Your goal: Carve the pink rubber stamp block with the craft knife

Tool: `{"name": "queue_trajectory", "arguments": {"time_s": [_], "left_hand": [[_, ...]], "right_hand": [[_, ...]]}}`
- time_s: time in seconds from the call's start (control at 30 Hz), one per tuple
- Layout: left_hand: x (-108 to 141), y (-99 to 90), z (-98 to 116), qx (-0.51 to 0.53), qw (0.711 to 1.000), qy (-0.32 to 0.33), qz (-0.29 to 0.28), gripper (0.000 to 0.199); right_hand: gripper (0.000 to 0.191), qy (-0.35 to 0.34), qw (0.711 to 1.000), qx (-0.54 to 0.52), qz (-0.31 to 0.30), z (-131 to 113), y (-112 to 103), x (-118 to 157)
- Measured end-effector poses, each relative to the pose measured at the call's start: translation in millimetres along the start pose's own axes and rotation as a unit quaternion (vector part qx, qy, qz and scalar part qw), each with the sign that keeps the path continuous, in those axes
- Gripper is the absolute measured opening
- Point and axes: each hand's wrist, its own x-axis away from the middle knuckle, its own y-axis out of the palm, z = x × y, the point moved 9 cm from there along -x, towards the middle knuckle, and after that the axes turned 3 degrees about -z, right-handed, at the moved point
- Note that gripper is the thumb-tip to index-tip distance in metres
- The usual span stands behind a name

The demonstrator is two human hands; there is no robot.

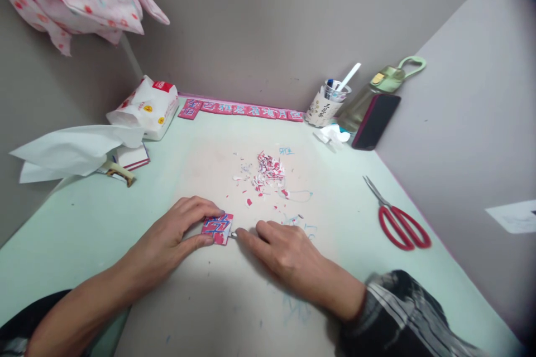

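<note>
Between the thumb and fingers of my left hand [184,227] is a small red square tile [218,228] with blue strokes and pale carved patches, lying flat on the board [201,301]. My right hand [278,245] is closed around a small carving tool [233,234]; its metal tip meets the tile's right edge, and most of its handle is hidden under the fingers. Beyond the hands lies a pile of red and white shavings [268,170], with loose scraps scattered around it.
Red scissors [402,226] lie at right. Along the back stand a row of red tiles [251,110], a pen cup [324,106], a green bottle [362,103] and a phone [377,121]. Crumpled tissue [333,134] is nearby. At left are a tissue pack [146,109] and a cutter [119,173].
</note>
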Motion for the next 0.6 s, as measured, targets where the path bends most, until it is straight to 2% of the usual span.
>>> {"name": "queue_trajectory", "arguments": {"time_s": [0.23,0.6], "left_hand": [[1.2,0.6,-0.5,0.008,1.000,-0.013,-0.008,0.025],[3.2,0.8,-3.0,-0.004,1.000,-0.013,0.021,0.023]], "right_hand": [[0.029,0.020,1.000,-0.004,-0.008,4.8,0.2,7.7],[0.031,0.038,0.999,0.007,0.008,3.3,0.9,10.3]]}}
